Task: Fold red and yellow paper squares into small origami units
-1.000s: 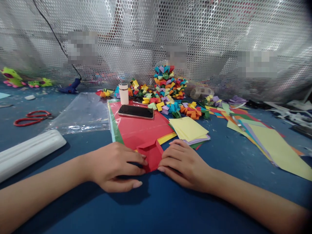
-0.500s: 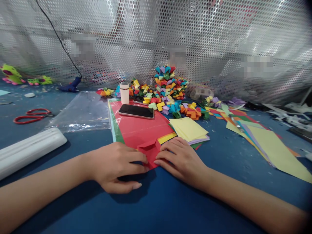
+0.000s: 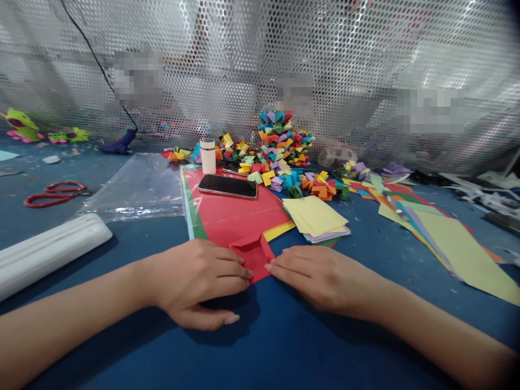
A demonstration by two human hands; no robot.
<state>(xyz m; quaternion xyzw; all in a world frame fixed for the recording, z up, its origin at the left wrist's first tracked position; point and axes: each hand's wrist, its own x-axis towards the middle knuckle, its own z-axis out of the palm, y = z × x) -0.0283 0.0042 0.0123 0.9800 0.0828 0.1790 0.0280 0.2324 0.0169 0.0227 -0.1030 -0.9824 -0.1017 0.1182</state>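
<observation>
A small folded red paper (image 3: 255, 258) lies on the blue table (image 3: 284, 336) just in front of me. My left hand (image 3: 201, 279) rests on its left side, fingers pressing the paper down. My right hand (image 3: 320, 276) lies flat at its right edge, fingertips touching the fold. Behind it is a stack of large coloured sheets with a red sheet (image 3: 235, 211) on top, and a black phone (image 3: 227, 186) lies on that sheet.
A white glue tube (image 3: 208, 156), a heap of folded coloured paper pieces (image 3: 280, 146), a pile of yellow squares (image 3: 314, 215), fanned sheets (image 3: 450, 238) at right, red scissors (image 3: 52, 194), a clear plastic bag (image 3: 136, 187), a white roll (image 3: 49, 252) and a perforated metal screen (image 3: 260, 65) behind.
My right hand has slid rightward off the red paper and flattened, so only its fingertips touch the edge. My left hand has stayed almost still.
</observation>
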